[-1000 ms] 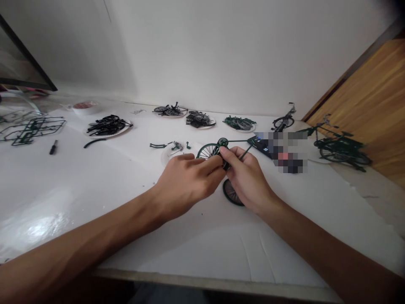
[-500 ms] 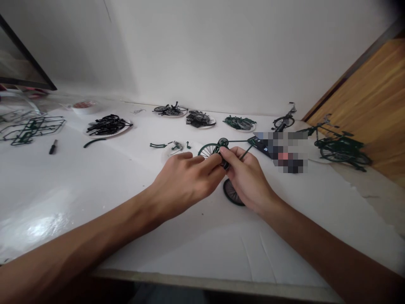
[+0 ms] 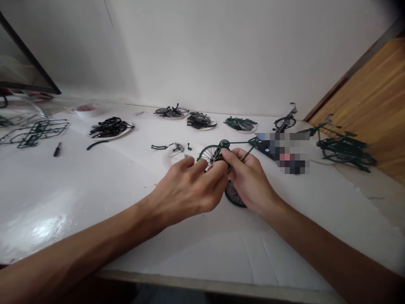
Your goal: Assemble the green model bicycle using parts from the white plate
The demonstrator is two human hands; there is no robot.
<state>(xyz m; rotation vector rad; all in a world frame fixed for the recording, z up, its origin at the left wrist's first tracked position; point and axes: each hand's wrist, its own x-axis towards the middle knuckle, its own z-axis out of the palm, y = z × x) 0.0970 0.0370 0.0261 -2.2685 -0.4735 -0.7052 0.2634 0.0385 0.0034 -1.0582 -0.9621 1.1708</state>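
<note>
A partly assembled green model bicycle (image 3: 210,154) with a spoked wheel is between my hands over the white tabletop. My right hand (image 3: 251,179) is closed around its frame, thumb pressed near the wheel's hub. My left hand (image 3: 193,183) is closed at the lower edge of that wheel; its fingertips are hidden. A dark wheel (image 3: 234,195) shows below, partly covered by my right hand. Behind my left hand sits a white paper plate (image 3: 167,158) with small green parts (image 3: 179,147).
Plates of black parts (image 3: 110,126), dark parts (image 3: 201,120) and green parts (image 3: 240,123) line the back. Assembled model bicycles (image 3: 344,145) stand at right beside a dark, partly blurred device (image 3: 264,145). A screwdriver (image 3: 57,150) and green sprues (image 3: 38,133) lie left.
My left hand has drawn slightly down from the wheel's hub, uncovering more spokes. My right hand keeps its hold. The view has shifted a little.
</note>
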